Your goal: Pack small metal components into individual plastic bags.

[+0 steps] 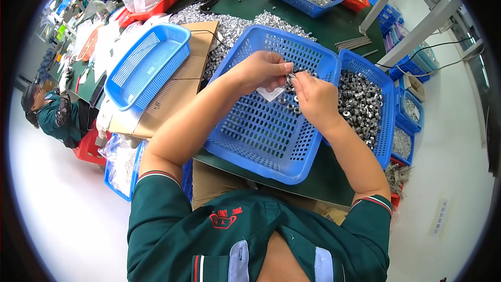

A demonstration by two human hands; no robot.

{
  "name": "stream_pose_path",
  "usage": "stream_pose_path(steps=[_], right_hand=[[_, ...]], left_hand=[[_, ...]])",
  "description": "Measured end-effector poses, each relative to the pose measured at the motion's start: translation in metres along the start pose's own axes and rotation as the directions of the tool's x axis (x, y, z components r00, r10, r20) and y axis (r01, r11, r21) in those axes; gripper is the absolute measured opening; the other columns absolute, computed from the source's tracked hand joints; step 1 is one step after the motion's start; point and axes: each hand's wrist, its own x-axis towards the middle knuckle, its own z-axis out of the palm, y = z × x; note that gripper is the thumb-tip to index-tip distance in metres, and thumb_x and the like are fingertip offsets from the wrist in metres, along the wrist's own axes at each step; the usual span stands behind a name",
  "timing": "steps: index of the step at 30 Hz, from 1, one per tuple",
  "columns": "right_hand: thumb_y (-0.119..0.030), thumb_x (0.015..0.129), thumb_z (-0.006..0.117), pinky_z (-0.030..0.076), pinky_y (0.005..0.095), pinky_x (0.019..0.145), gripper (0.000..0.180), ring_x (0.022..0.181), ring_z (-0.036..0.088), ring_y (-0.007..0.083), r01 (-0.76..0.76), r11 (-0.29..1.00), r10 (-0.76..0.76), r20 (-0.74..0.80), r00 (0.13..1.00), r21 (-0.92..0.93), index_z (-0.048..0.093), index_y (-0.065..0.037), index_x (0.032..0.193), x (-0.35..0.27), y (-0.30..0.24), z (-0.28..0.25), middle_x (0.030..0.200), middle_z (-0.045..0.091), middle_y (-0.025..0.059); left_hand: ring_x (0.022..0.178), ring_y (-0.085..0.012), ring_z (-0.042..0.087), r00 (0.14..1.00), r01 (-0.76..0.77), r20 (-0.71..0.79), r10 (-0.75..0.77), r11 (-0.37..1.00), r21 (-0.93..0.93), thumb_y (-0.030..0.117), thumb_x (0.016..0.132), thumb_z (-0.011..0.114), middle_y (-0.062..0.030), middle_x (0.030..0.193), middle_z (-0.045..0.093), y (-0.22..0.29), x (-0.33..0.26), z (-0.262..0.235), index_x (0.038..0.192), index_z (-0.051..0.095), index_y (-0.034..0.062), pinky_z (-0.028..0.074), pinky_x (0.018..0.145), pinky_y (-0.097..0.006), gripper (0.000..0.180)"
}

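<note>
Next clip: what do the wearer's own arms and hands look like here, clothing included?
Both forearms are bare; the left hand and right hand wear no gloves, and no rings or watch can be made out. The person wears a dark green short-sleeved shirt. Each sleeve ends in a cuff trimmed with red and white stripes. The shirt has a small red embroidered emblem on the chest and pale blue pocket flaps.

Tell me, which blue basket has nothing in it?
The blue basket on the cardboard box, left of the hands. Its mesh floor is bare, while the others hold shiny metal nuts, like the full right-hand basket.
</note>
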Motion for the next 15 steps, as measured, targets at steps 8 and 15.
stream_pose_path(steps=[8, 15], right_hand=[[-0.018, 0.087, 0.053, 0.040, 0.0355, 0.045, 0.016, 0.049, 0.054, 0.0219, -0.216, 0.918, 0.202, 0.075, 0.976, 0.334, 0.054, -0.005, 0.078, -0.003, 0.008, 0.006, 0.058, 0.054, 0.0085], [-0.020, 0.093, 0.048, 0.019, 0.0192, 0.036, 0.022, 0.037, 0.023, 0.0025, -0.765, -0.138, 0.225, 0.772, 0.595, 0.629, 0.052, -0.004, 0.079, 0.009, 0.021, -0.016, 0.048, 0.033, -0.0079]], left_hand=[[0.050, -0.0080, 0.050, 0.995, -0.090, -0.033, 0.091, 0.996, 0.027, 0.021, 0.088, 0.061, -0.0033, 0.063, 0.057, -0.003, 0.000, 0.008, 0.081, 0.056, 0.0025, 0.038, 0.045, -0.021, 0.020], [0.060, -0.0090, 0.054, 0.967, -0.254, 0.052, 0.249, 0.962, 0.106, 0.016, 0.089, 0.058, -0.0051, 0.073, 0.060, -0.001, 0.000, 0.006, 0.092, 0.058, -0.0012, 0.043, 0.055, -0.021, 0.017]])
